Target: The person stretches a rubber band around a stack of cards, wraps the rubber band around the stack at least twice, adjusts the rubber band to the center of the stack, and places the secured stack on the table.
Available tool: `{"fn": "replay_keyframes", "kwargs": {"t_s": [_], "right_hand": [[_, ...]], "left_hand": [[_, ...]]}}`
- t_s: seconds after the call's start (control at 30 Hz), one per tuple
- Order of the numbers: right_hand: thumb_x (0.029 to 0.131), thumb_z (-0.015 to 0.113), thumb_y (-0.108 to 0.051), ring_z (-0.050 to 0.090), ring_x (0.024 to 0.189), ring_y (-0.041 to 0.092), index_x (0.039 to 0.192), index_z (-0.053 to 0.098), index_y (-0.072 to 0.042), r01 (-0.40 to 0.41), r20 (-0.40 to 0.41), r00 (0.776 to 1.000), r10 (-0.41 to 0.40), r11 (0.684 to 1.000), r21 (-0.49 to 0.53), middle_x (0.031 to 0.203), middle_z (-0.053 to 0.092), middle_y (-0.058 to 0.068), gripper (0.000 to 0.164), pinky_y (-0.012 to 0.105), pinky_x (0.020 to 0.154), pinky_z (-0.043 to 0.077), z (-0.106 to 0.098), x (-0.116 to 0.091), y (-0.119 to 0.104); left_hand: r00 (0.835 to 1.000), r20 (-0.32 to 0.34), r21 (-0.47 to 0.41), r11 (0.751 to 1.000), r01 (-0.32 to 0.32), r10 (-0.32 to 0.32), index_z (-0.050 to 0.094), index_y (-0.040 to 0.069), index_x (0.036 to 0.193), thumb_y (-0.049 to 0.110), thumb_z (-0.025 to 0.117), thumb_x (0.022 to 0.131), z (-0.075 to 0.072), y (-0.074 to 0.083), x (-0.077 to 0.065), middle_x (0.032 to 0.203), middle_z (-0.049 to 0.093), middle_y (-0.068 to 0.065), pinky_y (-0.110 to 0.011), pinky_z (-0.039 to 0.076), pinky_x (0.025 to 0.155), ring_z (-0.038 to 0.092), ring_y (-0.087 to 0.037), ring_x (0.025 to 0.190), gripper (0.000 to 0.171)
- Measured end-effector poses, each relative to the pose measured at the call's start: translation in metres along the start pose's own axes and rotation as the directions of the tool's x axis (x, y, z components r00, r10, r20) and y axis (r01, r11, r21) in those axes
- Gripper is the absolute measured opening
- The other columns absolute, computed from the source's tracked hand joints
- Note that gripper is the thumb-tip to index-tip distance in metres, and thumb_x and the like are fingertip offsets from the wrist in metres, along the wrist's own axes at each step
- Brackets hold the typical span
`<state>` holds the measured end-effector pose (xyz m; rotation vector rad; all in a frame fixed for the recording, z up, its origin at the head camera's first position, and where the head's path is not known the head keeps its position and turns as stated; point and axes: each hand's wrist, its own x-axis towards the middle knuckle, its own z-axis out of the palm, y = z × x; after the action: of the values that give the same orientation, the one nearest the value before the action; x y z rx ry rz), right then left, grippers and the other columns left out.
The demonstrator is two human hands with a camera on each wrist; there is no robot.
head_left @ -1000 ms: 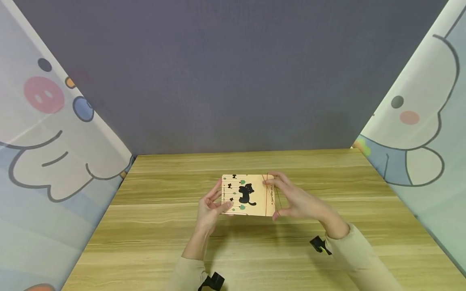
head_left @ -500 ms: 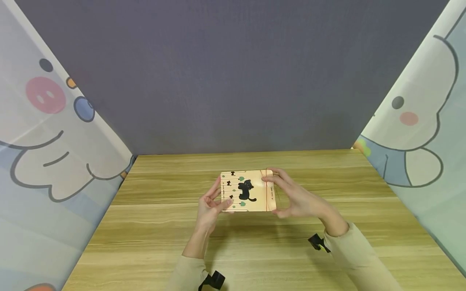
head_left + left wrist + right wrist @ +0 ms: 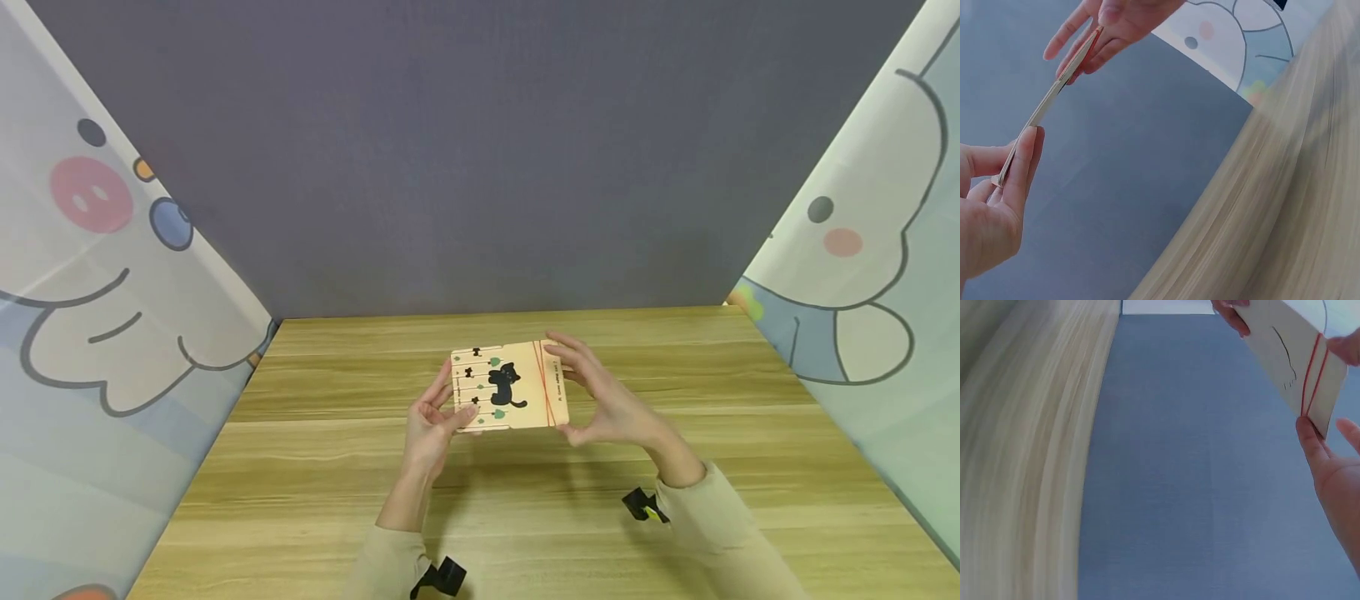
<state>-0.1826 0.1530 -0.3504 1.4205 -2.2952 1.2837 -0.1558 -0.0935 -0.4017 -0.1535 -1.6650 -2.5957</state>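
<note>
A thin cream notebook [image 3: 517, 396] with a black cat printed on its cover is held above the table, slightly tilted. My left hand [image 3: 431, 429] pinches its left end, thumb on the cover and fingers behind; the left wrist view shows this grip edge-on. Around the right part runs a red rubber band [image 3: 543, 379], doubled into two strands. My right hand [image 3: 611, 404] spans the notebook's right end, fingertips by the top edge and thumb by the bottom corner. The plain back and both red strands show in the right wrist view, with right fingertips touching the edges.
Below the hands lies a wood-grain table [image 3: 337, 467]. A dark grey panel [image 3: 480, 167] stands along its back edge. Cartoon-printed sheets [image 3: 97, 333] hang on both sides. Black wrist mounts [image 3: 442, 577] sit at both sleeves.
The rubber band, stretched past the right edge to my right fingers earlier, now lies across the cover. The notebook has risen a little and tilted, its right end higher.
</note>
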Motion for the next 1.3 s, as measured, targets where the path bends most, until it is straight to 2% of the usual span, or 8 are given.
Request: {"fn": "replay_keyframes", "kwargs": {"t_s": [0.17, 0.4, 0.6, 0.73, 0.87, 1.07, 1.1, 1.3], "right_hand": [[0.050, 0.069, 0.014, 0.023, 0.124, 0.037, 0.128, 0.019, 0.019, 0.040, -0.081, 0.996, -0.033, 0.995, 0.091, 0.137, 0.013, 0.034, 0.092, 0.040, 0.102, 0.035, 0.003, 0.003, -0.013], [0.054, 0.066, 0.019, 0.035, 0.112, 0.034, 0.129, 0.017, 0.019, 0.104, -0.233, 0.969, -0.082, 0.991, 0.085, 0.132, 0.019, 0.036, 0.090, 0.026, 0.096, 0.038, 0.015, 0.000, -0.007], [0.058, 0.065, 0.023, 0.039, 0.112, 0.027, 0.133, 0.020, 0.011, 0.038, -0.365, 0.931, 0.029, 0.984, 0.176, 0.135, 0.027, 0.023, 0.088, 0.028, 0.092, 0.042, 0.029, -0.007, 0.003], [0.067, 0.062, 0.020, 0.045, 0.105, 0.028, 0.132, 0.025, 0.008, -0.041, -0.445, 0.878, 0.174, 0.956, 0.291, 0.129, 0.036, 0.018, 0.076, 0.027, 0.083, 0.048, 0.040, -0.009, 0.001], [0.078, 0.062, 0.004, 0.049, 0.099, 0.023, 0.129, 0.033, 0.004, -0.055, -0.484, 0.820, 0.306, 0.883, 0.465, 0.121, 0.043, 0.019, 0.058, 0.022, 0.079, 0.050, 0.054, -0.017, 0.019], [0.083, 0.061, -0.009, 0.055, 0.086, 0.015, 0.119, 0.039, 0.010, -0.144, -0.448, 0.727, 0.520, 0.754, 0.641, 0.108, 0.051, 0.014, 0.046, 0.024, 0.069, 0.055, 0.062, -0.015, 0.017], [0.084, 0.060, -0.008, 0.056, 0.083, 0.014, 0.118, 0.038, 0.011, -0.194, -0.434, 0.694, 0.575, 0.729, 0.657, 0.105, 0.052, 0.013, 0.045, 0.024, 0.066, 0.055, 0.058, -0.008, 0.000], [0.088, 0.053, -0.004, 0.056, 0.081, 0.018, 0.112, 0.043, 0.007, -0.264, -0.327, 0.564, 0.758, 0.541, 0.799, 0.092, 0.057, 0.006, 0.029, 0.026, 0.063, 0.054, 0.061, 0.000, -0.008]], "left_hand": [[0.999, -0.029, 0.017, 1.000, -0.024, 0.025, 0.036, 0.011, 0.135, -0.019, 0.061, 0.068, 0.002, 0.000, 0.001, 0.141, 0.028, -0.010, -0.033, 0.052, 0.080, 0.059, -0.012, 0.065, 0.077], [0.996, -0.083, -0.012, 0.999, -0.044, 0.043, 0.037, 0.012, 0.134, -0.020, 0.061, 0.067, 0.002, -0.001, 0.003, 0.137, 0.034, -0.015, -0.031, 0.056, 0.069, 0.058, -0.014, 0.052, 0.078], [0.993, -0.092, -0.026, 0.997, -0.072, 0.070, 0.040, 0.014, 0.133, -0.020, 0.062, 0.066, 0.002, -0.002, 0.006, 0.128, 0.046, -0.017, -0.034, 0.057, 0.062, 0.064, -0.023, 0.066, 0.078], [0.991, -0.100, 0.002, 0.996, -0.084, 0.084, 0.041, 0.016, 0.133, -0.019, 0.064, 0.065, 0.003, -0.001, 0.009, 0.129, 0.046, -0.015, -0.030, 0.057, 0.064, 0.057, -0.016, 0.052, 0.079], [0.990, -0.110, 0.032, 0.995, -0.090, 0.093, 0.040, 0.015, 0.133, -0.018, 0.064, 0.065, 0.005, 0.001, 0.011, 0.134, 0.040, -0.013, -0.028, 0.056, 0.068, 0.048, -0.011, 0.043, 0.080], [0.987, -0.122, 0.051, 0.994, -0.100, 0.105, 0.040, 0.015, 0.133, -0.018, 0.065, 0.065, 0.006, 0.002, 0.014, 0.132, 0.042, -0.013, -0.027, 0.056, 0.068, 0.049, -0.009, 0.044, 0.079], [0.987, -0.124, 0.053, 0.994, -0.100, 0.106, 0.040, 0.015, 0.133, -0.018, 0.065, 0.065, 0.007, 0.002, 0.014, 0.132, 0.042, -0.013, -0.027, 0.056, 0.068, 0.048, -0.009, 0.044, 0.079], [0.986, -0.121, 0.059, 0.992, -0.111, 0.118, 0.040, 0.016, 0.133, -0.016, 0.065, 0.066, 0.008, 0.004, 0.017, 0.135, 0.038, -0.010, -0.025, 0.056, 0.068, 0.046, -0.007, 0.045, 0.079]]}}
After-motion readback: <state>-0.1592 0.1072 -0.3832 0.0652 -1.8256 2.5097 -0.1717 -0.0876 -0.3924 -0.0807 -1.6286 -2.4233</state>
